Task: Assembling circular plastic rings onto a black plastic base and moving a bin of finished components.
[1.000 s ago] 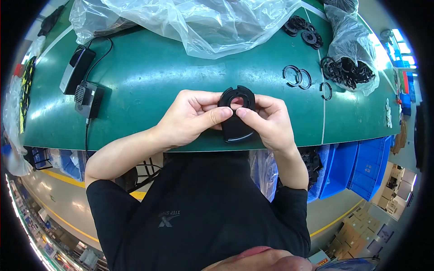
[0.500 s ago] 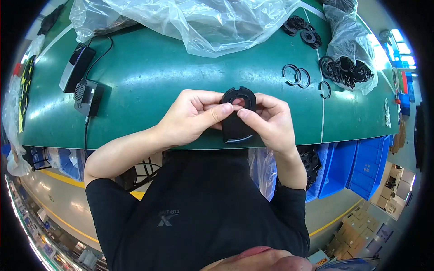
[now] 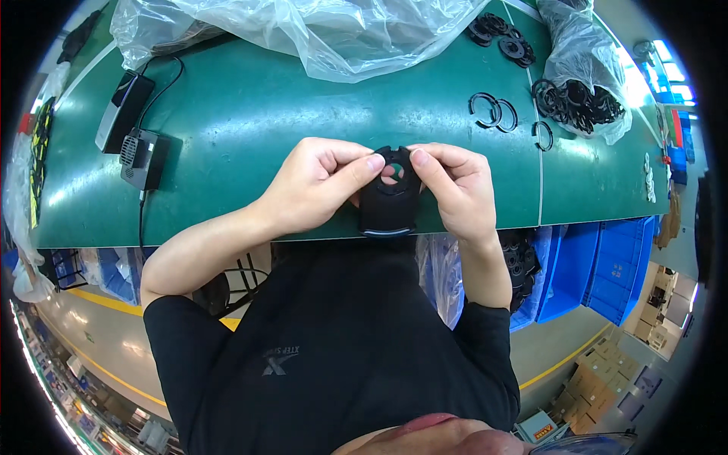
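Note:
Between my hands, just above the front edge of the green table, is a black plastic housing (image 3: 387,208) with a round hole and a notched rounded top. My left hand (image 3: 322,182) grips its upper left side, thumb on the front by the rim. My right hand (image 3: 457,186) pinches the upper right side, its thumb near the notch. Fingertips show through the hole from behind. Two black rings (image 3: 497,114) lie on the table to the right, with another black ring (image 3: 543,136) beside them. The fingers behind the housing are mostly hidden.
A clear plastic bag (image 3: 326,38) covers the table's far side. Black discs (image 3: 516,49) and an open bag of black rings (image 3: 580,106) lie at the far right. A corded power adapter (image 3: 142,161) sits left. Blue crates (image 3: 618,265) stand below the right table edge.
My thumbs have moved from the hole's middle outward to the upper rim of the housing. The housing has tilted, and its hole shows more openly. My view has shifted slightly.

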